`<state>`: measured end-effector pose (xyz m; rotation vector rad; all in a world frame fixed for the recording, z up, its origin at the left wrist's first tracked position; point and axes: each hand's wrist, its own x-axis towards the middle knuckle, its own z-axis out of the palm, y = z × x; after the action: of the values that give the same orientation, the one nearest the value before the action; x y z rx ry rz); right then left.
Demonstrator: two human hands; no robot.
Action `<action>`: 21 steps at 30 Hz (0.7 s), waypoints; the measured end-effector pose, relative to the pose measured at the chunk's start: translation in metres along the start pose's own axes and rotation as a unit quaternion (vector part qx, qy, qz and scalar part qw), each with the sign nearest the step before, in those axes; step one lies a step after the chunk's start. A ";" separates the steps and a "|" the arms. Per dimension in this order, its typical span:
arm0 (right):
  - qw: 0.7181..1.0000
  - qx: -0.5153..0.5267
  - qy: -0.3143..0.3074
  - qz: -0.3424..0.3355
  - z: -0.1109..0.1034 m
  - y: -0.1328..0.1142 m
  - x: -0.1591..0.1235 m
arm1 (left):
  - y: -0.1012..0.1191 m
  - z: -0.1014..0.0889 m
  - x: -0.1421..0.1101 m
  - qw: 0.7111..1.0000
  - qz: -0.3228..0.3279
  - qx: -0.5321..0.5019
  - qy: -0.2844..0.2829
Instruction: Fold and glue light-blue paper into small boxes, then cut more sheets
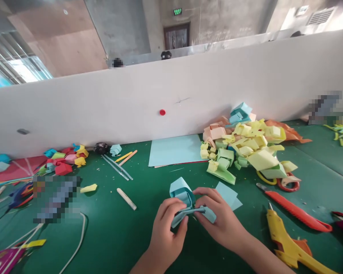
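Note:
Over the front middle of the table, both hands hold a light blue folded paper piece (180,187) with a rounded, box-like top and flat flaps below. My left hand (169,224) pinches its left flap between thumb and fingers. From the other side, my right hand (214,211) grips the right flap and touches the curved part. The fingers cover some of the folds where the parts meet. Just beyond my right hand lie small light blue paper sheets (228,195), partly hidden by it.
Folded paper pieces (255,146) are heaped at the back right. To the right lie a red utility knife (298,211) and yellow glue gun (286,238). A blue sheet (175,150) rests by the white partition (125,102). A whitish stick (126,198) and cable (81,238) lie left.

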<state>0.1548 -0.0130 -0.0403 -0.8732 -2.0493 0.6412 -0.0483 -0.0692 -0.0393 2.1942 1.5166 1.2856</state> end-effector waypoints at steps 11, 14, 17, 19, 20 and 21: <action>0.967 0.172 -0.043 0.185 -0.011 0.023 0.017 | -0.022 0.025 0.024 0.968 -0.149 -0.170 -0.110; 0.964 0.203 -0.002 0.173 -0.012 0.026 0.018 | -0.026 0.027 0.020 0.966 -0.146 -0.196 -0.084; 0.965 0.213 0.008 0.152 -0.009 0.023 0.012 | -0.025 0.025 0.015 0.969 -0.140 -0.192 -0.070; 0.967 0.216 0.011 0.137 -0.007 0.018 0.008 | -0.024 0.022 0.013 0.968 -0.129 -0.206 -0.055; 0.968 0.216 0.011 0.129 -0.006 0.015 0.006 | -0.024 0.021 0.012 0.968 -0.121 -0.214 -0.051; 0.969 0.215 0.010 0.122 -0.006 0.012 0.005 | -0.023 0.020 0.011 0.968 -0.112 -0.219 -0.048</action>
<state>0.1624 -0.0006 -0.0430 -0.8690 -1.7010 1.1564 -0.0481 -0.0432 -0.0588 1.7295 1.2536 1.2739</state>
